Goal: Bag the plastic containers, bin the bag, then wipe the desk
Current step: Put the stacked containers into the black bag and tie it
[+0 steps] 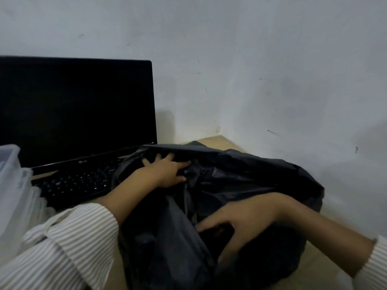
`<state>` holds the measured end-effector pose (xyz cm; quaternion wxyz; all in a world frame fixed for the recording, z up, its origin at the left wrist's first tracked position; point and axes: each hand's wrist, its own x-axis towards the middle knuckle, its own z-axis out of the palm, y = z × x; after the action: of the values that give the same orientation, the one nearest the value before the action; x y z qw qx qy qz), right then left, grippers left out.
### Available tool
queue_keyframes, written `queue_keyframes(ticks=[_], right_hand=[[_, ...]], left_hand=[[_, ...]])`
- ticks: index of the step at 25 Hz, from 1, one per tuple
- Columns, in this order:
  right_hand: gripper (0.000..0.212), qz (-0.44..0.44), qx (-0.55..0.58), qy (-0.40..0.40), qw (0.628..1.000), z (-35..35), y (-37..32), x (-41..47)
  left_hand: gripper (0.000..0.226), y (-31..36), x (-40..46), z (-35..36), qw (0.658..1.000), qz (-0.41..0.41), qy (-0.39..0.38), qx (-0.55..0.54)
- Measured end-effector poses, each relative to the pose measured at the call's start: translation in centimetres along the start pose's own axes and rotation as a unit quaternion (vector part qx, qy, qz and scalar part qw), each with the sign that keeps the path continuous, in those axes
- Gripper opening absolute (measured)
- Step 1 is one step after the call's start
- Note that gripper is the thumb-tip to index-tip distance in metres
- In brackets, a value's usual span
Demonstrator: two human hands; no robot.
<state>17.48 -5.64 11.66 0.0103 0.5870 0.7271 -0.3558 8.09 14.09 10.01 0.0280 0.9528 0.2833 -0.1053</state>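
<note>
A large black plastic bag [251,174] lies crumpled on the wooden desk [217,141], right of centre. My left hand [167,170] reaches across to the bag's far rim; its fingers spread against the rim, while index finger and thumb pinch a fold of plastic. My right hand [245,214] hovers at the bag's dark mouth near me, fingers spread and bent, blurred, holding nothing that I can see. Clear plastic containers [12,185] are stacked at the left edge. What is inside the bag is hidden.
A black LG monitor [77,109] stands at the back left, with a black keyboard [77,183] in front of it, touching the bag's left side. A pale wall corner closes off the desk behind and to the right.
</note>
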Motion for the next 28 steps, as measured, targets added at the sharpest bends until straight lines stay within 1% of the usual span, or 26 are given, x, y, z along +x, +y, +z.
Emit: queue_keyframes(ticks=[2, 4, 5, 6, 7, 8, 9, 10, 11, 12, 13, 14, 16, 18, 20, 21, 23, 25, 28], right_hand=[[0.058, -0.023, -0.029, -0.027, 0.999, 1.1, -0.5, 0.2], [0.059, 0.004, -0.039, -0.048, 0.998, 1.0, -0.7, 0.1], [0.057, 0.027, -0.031, -0.041, 0.998, 0.4, -0.6, 0.0], [0.050, 0.053, -0.012, -0.012, 0.998, -0.4, -0.3, -0.3], [0.042, 0.077, 0.013, 0.042, 0.996, -1.4, 0.4, -0.3], [0.035, 0.101, 0.036, 0.106, 0.989, -2.4, 1.2, -0.3], [0.033, 0.130, 0.051, 0.159, 0.977, -3.3, 2.2, -0.1], [0.038, 0.161, 0.056, 0.195, 0.966, -4.2, 3.2, 0.1], [0.050, 0.192, 0.056, 0.217, 0.955, -5.0, 4.2, 0.3], [0.064, 0.217, 0.061, 0.239, 0.944, -5.7, 5.1, 0.6], [0.072, 0.231, 0.080, 0.266, 0.932, -6.2, 5.9, 0.9], [0.075, 0.236, 0.108, 0.296, 0.919, -6.6, 6.4, 1.1], [0.075, 0.247, 0.156, 0.330, 0.898, -7.1, 7.1, 1.5], [0.074, 0.263, 0.170, 0.328, 0.891, -7.0, 7.6, 1.9], [0.069, 0.278, 0.151, 0.319, 0.894, -6.7, 7.4, 2.2], [0.064, 0.283, 0.135, 0.318, 0.895, -6.6, 7.2, 2.3], [0.050, 0.282, 0.115, 0.326, 0.895, -6.4, 6.6, 2.3], [0.038, 0.270, 0.122, 0.337, 0.894, -6.2, 5.7, 2.2], [0.027, 0.231, 0.138, 0.359, 0.894, -6.0, 3.3, 2.4]], left_hand=[[0.066, 0.0, 0.1, 0.6, 0.999, -0.027, 0.010, 0.027], [0.067, 0.1, -0.2, 0.9, 0.998, -0.018, 0.019, 0.049], [0.067, 0.2, -0.6, 0.9, 0.998, -0.006, 0.037, 0.052], [0.068, 0.5, -1.0, 0.9, 0.997, 0.009, 0.062, 0.047], [0.070, 0.7, -1.5, 0.8, 0.995, 0.023, 0.087, 0.034], [0.076, 0.9, -2.1, 0.7, 0.995, 0.034, 0.096, 0.019], [0.087, 1.0, -2.7, 0.8, 0.996, 0.042, 0.083, 0.012], [0.098, 1.1, -3.1, 0.9, 0.997, 0.046, 0.053, 0.016], [0.107, 1.0, -3.4, 1.2, 0.998, 0.045, 0.015, 0.029], [0.112, 0.8, -3.7, 1.6, 0.998, 0.043, -0.019, 0.041], [0.113, 0.4, -3.8, 2.0, 0.997, 0.041, -0.040, 0.046], [0.112, 0.1, -3.8, 2.4, 0.997, 0.042, -0.053, 0.043], [0.109, -0.3, -3.9, 2.9, 0.996, 0.053, -0.063, 0.027], [0.105, -0.5, -4.2, 3.2, 0.996, 0.068, -0.053, 0.008], [0.099, -0.6, -4.6, 2.9, 0.996, 0.076, -0.030, -0.033], [0.095, -0.7, -4.7, 2.6, 0.995, 0.078, -0.009, -0.059], [0.083, -0.9, -4.8, 2.0, 0.989, 0.096, 0.056, -0.102], [0.071, -1.0, -5.2, 1.3, 0.974, 0.113, 0.117, -0.155], [0.052, -1.1, -6.9, -0.2, 0.957, 0.093, 0.174, -0.211]])
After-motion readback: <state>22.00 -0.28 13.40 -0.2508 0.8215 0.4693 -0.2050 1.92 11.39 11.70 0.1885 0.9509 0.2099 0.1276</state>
